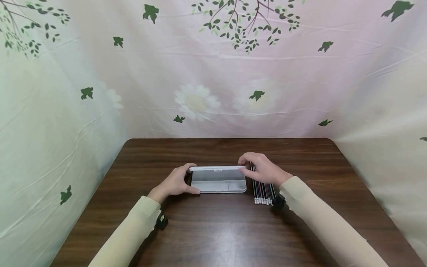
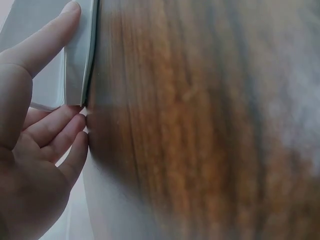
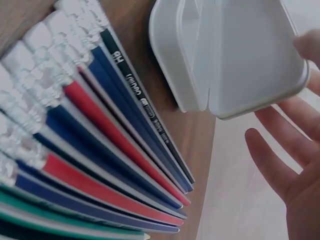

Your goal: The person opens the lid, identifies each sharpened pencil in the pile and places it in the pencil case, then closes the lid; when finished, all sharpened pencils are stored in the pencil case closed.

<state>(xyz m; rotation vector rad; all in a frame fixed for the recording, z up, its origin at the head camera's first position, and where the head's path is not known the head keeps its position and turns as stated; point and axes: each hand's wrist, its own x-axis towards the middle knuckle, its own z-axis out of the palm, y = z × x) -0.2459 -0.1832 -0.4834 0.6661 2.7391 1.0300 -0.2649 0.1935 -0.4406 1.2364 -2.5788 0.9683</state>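
Note:
A grey-white pencil case (image 1: 210, 186) lies on the table with its lid (image 1: 218, 173) raised. Inside, a divider splits off a small compartment on the right. My left hand (image 1: 173, 181) grips the case's left end, the thumb (image 2: 55, 32) along its near side and the fingers around the end. At the lid's right corner, my right hand (image 1: 263, 168) pinches the edge between thumb and fingers. Just right of the case, below the right hand, lies a row of striped pencils (image 1: 261, 191) with white erasers toward me; some carry red, blue, green or black stripes (image 3: 115, 135).
The dark wooden table (image 1: 213, 230) has rounded far corners. Behind and beside it hangs a pale cloth (image 1: 213, 74) printed with leaves, birds and flowers. A small black camera (image 1: 162, 221) sits on the left wrist, another black device (image 1: 278, 201) on the right, close over the pencils.

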